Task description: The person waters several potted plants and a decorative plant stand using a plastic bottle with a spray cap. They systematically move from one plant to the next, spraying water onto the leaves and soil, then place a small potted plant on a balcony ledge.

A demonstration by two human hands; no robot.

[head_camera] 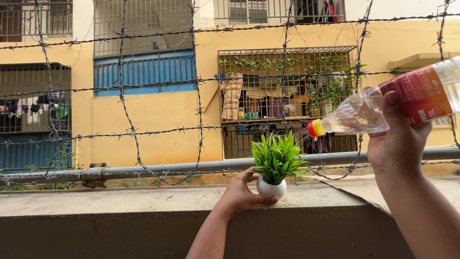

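Observation:
A small green leafy plant (278, 156) stands in a round white pot (272, 188) on a concrete ledge (120, 199). My left hand (242, 192) grips the pot from the left side. My right hand (395, 139) holds a clear plastic bottle (369, 111) with a red label and a red and yellow cap, tilted with its cap end down to the left. Thin streams of water spray from the cap onto the plant's right side.
A grey metal pipe (191, 168) runs along the back of the ledge, with a barbed wire fence (129, 110) above it. A brown sheet (354, 187) lies on the ledge at right. Beyond stands a yellow building with barred windows.

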